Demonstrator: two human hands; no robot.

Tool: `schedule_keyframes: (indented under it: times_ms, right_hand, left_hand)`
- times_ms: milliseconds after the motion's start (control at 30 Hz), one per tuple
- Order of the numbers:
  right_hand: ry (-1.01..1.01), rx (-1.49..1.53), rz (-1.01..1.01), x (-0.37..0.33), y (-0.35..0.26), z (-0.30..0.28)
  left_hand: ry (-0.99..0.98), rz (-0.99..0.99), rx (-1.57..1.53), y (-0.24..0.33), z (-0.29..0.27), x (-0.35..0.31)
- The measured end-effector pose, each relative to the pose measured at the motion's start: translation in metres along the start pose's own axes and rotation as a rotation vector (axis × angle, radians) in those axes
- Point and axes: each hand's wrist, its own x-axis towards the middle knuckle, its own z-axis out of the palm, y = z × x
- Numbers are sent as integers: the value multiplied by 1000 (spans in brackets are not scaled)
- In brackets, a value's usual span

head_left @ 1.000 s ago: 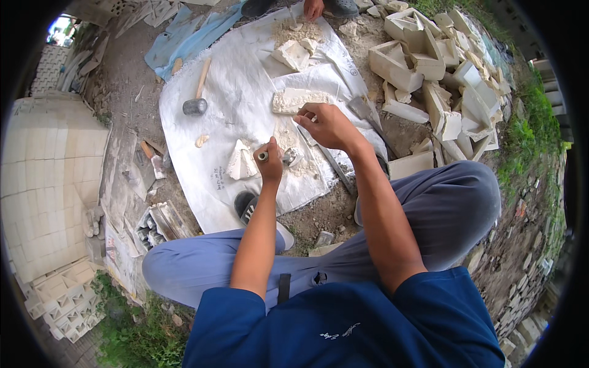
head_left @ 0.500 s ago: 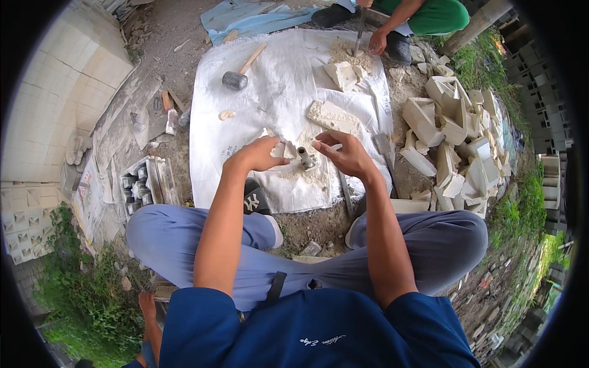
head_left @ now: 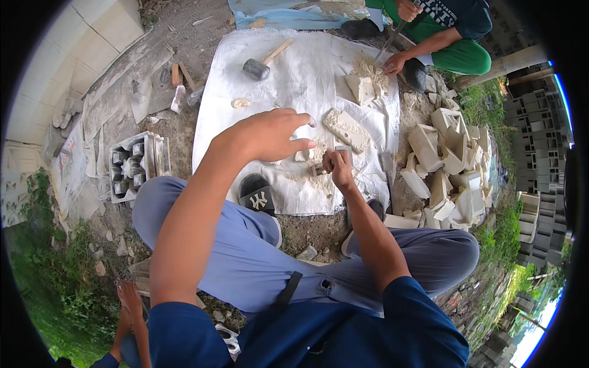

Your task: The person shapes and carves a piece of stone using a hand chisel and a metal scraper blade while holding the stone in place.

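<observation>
My left hand (head_left: 270, 136) hovers over the white sheet (head_left: 230, 144), its thumb and fingers apart with nothing between them. Just to its right, my right hand (head_left: 338, 168) is closed, fingers curled, on a small grey metal piece (head_left: 318, 169) low over the sheet. A flat grey end (head_left: 343, 149) sticks out above that fist; whether it belongs to the same piece I cannot tell. Cream crumbs and powder surround both hands. Beyond them lies a rough cream block (head_left: 346, 129), apart from the fingers.
A mallet (head_left: 256, 69) lies far left on the sheet. Broken cream blocks (head_left: 451, 153) are heaped at right, by a flat metal tool (head_left: 388, 165). A metal mould (head_left: 132, 165) stands at left. Across the sheet, a co-worker's hand (head_left: 396, 64) steadies a bar above rubble.
My left hand has risen and moved right. My right hand, open before, has closed on the metal piece that stood upright between my hands. The view has shifted; the co-worker's bar is now tilted.
</observation>
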Motion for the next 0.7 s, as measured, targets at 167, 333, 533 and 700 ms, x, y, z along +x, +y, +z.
schedule_keyframes:
  times_ms: [167,333,533,700]
  right_hand:
    - [200,261,-107,-2,-10,-3]
    - [240,94,-117,9,-51,4]
    - [268,244,-199,31,-69,15]
    - [470,-58,-169,37,2,14]
  left_hand:
    - [-325,-236,139,-8,-9,19]
    - [-154,-91,95,6,-38,41]
    - [-42,50,57,19,-66,60]
    - [-115,18,81,7,-54,86]
